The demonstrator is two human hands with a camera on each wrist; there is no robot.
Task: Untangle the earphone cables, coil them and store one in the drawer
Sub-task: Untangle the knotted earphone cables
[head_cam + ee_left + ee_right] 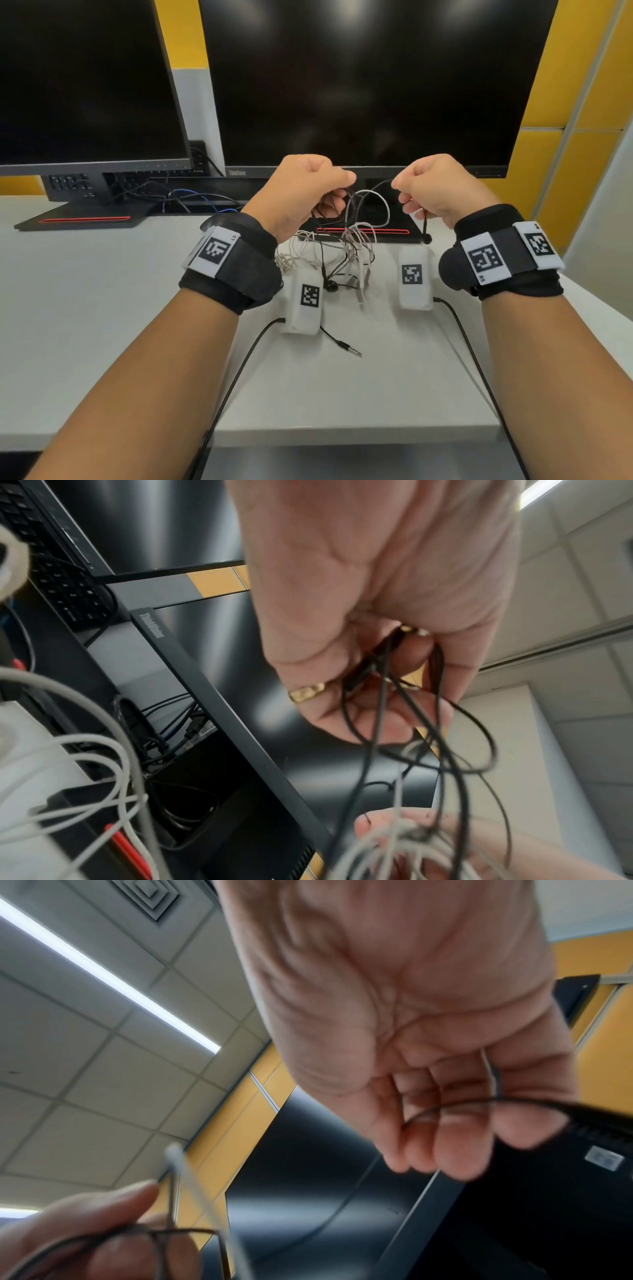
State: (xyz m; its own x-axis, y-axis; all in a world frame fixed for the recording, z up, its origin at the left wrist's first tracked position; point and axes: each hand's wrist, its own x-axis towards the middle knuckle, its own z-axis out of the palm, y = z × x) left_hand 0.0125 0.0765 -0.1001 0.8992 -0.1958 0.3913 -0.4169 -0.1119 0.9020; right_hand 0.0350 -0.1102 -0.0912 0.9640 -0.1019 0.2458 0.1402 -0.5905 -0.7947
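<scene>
Black cable point(371, 186) stretches between left hand point(305, 192) and right hand point(442, 192).

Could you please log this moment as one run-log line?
stage: untangling | left hand: grips thin black earphone cable | right hand: pinches same cable | thin white earphone cable: still tangled | drawer: unseen

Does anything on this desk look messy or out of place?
Yes. The black earphone cable and white earphone cable are knotted together, part lifted by the left hand and right hand, the rest heaped on the desk. Nothing looks broken or spilled.
</scene>
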